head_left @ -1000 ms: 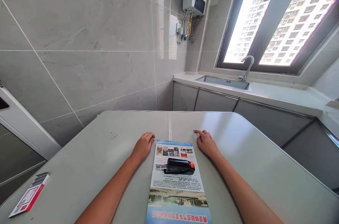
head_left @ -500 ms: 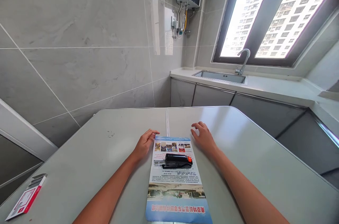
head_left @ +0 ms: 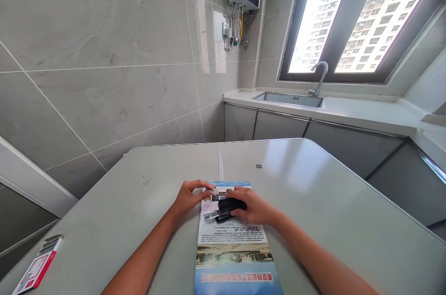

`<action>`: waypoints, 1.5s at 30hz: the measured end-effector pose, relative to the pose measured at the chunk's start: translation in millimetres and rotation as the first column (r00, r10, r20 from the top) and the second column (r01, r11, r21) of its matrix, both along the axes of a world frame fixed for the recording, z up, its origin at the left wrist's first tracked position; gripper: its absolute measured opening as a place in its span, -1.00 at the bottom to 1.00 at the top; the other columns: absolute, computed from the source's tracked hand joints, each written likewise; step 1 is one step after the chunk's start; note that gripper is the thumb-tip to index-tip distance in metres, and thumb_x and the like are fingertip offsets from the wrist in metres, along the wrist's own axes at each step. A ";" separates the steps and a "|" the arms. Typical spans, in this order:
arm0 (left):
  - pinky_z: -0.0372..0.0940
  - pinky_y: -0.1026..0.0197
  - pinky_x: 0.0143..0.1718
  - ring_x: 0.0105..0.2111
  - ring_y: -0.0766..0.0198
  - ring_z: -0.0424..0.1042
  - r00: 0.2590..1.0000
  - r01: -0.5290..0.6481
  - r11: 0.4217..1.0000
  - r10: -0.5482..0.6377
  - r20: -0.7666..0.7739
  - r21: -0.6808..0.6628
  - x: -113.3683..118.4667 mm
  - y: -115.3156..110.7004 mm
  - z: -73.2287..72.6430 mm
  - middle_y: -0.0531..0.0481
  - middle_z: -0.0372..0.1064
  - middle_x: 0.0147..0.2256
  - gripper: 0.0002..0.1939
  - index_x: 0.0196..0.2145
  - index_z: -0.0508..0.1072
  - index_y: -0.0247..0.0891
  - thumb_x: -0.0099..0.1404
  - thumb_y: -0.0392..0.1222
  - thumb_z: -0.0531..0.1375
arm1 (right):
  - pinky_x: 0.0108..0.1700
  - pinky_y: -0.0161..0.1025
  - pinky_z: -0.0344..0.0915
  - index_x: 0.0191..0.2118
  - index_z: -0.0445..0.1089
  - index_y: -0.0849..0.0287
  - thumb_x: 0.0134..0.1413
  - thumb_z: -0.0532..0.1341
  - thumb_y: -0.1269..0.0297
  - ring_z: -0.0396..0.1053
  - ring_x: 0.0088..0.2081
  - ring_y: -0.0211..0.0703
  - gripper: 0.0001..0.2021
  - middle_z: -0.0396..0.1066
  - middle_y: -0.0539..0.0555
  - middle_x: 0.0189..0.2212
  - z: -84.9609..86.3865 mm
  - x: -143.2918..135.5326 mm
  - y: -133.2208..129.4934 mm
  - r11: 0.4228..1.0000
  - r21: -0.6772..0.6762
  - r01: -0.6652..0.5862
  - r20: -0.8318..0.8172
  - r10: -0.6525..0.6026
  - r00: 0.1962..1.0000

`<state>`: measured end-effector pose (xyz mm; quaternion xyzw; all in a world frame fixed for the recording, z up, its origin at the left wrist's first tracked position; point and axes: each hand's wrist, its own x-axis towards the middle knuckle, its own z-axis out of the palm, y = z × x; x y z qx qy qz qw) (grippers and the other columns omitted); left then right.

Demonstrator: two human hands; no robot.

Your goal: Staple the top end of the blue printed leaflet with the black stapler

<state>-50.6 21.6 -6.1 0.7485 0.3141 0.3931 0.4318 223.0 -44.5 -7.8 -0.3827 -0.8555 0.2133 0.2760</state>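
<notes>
Head view: I counted 2 bare hands, both at the upper half of 1 long rect. glossy blue-and-white printed sheet [head_left: 233,234] on 1 pale grey table [head_left: 341,202]. R hand [head_left: 256,206] was wrapped round the rear of 1 black plastic stapler w/ a silver metal rail [head_left: 228,205]; the rail pointed left, above the sheet's printed photos and text. Couldn't tell if the underside touched paper. L hand [head_left: 190,197] had thumb & index nearly together, v. narrow gap, tips over the sheet's upper-left corner; whether they pinched anything was too small for me to tell. Beyond the sheet, to the right, I got 2 short thin grey strips [head_left: 259,165], side by side. Far left: 1 scatter of tiny dark bits [head_left: 147,179], too small to count. Nr the table's left edge: 1 red-and-white cardboard box [head_left: 38,265], well apart from both hands. Background: 1 steel sink [head_left: 278,96], 1 curved chrome tap [head_left: 319,79].
</notes>
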 end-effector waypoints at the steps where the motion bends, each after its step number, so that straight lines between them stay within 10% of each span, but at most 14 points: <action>1: 0.40 0.01 0.04 -0.11 0.05 0.59 0.999 0.035 0.999 -0.035 0.001 0.007 0.1 -1.6 0.9 -0.11 0.64 -0.16 -0.81 -0.20 0.67 -0.17 0.29 -0.05 0.39 | -0.11 -0.16 0.31 0.06 0.43 0.11 0.20 0.30 0.22 0.41 -0.17 -0.04 -0.68 0.50 0.13 -0.18 1.2 0.8 0.7 0.999 0.024 0.046 -0.021 -0.046 0.999; 12: 0.37 -0.06 0.11 0.01 0.04 0.56 0.978 0.141 0.955 -0.095 -0.184 0.259 5.0 0.3 -5.0 -0.12 0.62 -0.07 -0.83 -0.11 0.67 -0.07 0.36 -0.13 0.33 | -0.12 -0.12 0.31 0.02 0.43 0.16 0.16 0.29 0.34 0.39 -0.15 0.01 -0.71 0.52 0.15 -0.21 4.2 8.7 3.2 0.978 0.113 0.177 -0.001 -0.178 0.984; 45: 0.42 0.02 0.08 0.03 0.13 0.53 0.956 0.241 0.893 -0.151 -0.253 0.379 -4.3 9.6 -9.9 -0.06 0.60 -0.03 -0.81 -0.12 0.66 -0.05 0.45 -0.22 0.23 | -0.25 -0.25 0.24 -0.04 0.51 0.13 0.11 0.38 0.25 0.39 -0.31 -0.14 -0.71 0.47 0.06 -0.30 1.1 28.4 13.8 0.987 0.019 0.157 -0.147 -0.152 0.977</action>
